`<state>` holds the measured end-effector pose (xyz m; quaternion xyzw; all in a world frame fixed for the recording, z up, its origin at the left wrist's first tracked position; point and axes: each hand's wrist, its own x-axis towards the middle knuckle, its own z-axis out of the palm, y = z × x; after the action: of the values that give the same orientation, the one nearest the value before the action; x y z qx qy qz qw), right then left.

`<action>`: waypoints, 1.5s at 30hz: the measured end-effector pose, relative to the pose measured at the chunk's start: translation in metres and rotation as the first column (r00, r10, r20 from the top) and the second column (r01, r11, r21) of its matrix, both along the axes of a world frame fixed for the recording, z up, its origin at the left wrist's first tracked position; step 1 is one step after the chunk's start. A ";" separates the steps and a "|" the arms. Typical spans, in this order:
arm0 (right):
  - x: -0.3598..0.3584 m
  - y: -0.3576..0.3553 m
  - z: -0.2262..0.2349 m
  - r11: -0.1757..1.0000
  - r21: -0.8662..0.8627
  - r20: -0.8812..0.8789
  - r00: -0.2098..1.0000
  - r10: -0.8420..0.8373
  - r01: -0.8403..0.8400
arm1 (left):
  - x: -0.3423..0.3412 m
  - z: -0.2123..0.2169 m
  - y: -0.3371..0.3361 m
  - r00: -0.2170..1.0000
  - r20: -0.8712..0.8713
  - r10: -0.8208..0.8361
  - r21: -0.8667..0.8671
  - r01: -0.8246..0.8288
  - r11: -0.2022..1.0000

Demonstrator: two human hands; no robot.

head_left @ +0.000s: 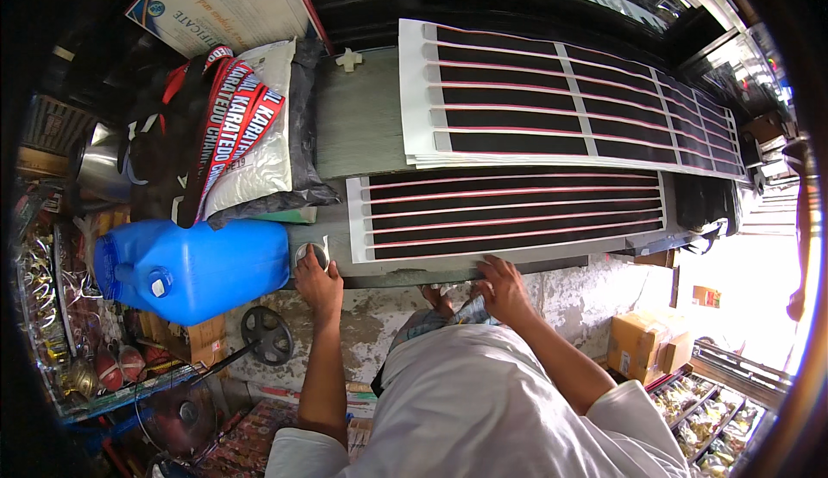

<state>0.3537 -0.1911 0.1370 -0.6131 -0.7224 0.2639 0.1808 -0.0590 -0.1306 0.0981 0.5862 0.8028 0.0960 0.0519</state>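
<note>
At the counter's front edge, my left hand [319, 286] has its fingers around what looks like a small roll of white tape [323, 254]. My right hand [504, 292] rests at the same edge, fingers bent and apart, with nothing visible in them. Just beyond it lies a long white sheet printed with black bands and thin red-and-white lines [509, 216]. Behind that, a wider stack of similar striped sheets [517, 96] sits higher and overlaps the back of the lower sheet.
A blue plastic jerrycan [216, 262] lies left of my left hand. Behind it are a plastic-wrapped bundle [289, 133] with red lettered straps and a framed certificate [220, 3]. A cardboard box [647, 340] stands lower right, beside a compartmented tray [711, 418].
</note>
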 end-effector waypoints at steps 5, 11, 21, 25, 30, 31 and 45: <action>-0.051 0.043 -0.013 0.990 0.079 0.103 0.989 0.110 -0.119 | -0.007 -0.016 0.000 0.997 0.059 -0.042 -0.001 0.043 0.999; -0.083 0.089 -0.032 0.985 0.152 0.161 0.985 0.056 -0.081 | -0.010 -0.026 -0.007 0.992 0.117 -0.043 0.035 0.039 0.999; -0.083 0.114 -0.035 0.996 0.058 0.217 0.975 0.054 -0.068 | -0.001 -0.019 -0.006 0.994 0.111 -0.022 0.021 0.020 1.000; -0.084 0.111 -0.040 0.993 0.074 0.193 0.978 0.073 -0.088 | 0.002 -0.017 -0.006 0.995 0.101 -0.017 0.017 0.015 1.000; -0.084 0.111 -0.044 0.993 0.093 0.213 0.976 0.045 -0.066 | 0.004 -0.015 -0.006 0.995 0.097 -0.011 0.009 0.011 1.000; -0.085 0.111 -0.044 0.993 0.098 0.218 0.975 0.038 -0.060 | 0.004 -0.015 -0.006 0.995 0.096 -0.012 0.015 0.011 1.000; -0.086 0.111 -0.039 0.997 0.054 0.205 0.978 0.042 -0.054 | 0.004 -0.020 -0.008 0.998 0.062 -0.034 0.049 0.031 0.998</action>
<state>0.2675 -0.0803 0.0975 -0.6135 -0.7592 0.1825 0.1176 -0.0553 -0.1383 0.0781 0.5967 0.7887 0.1329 0.0646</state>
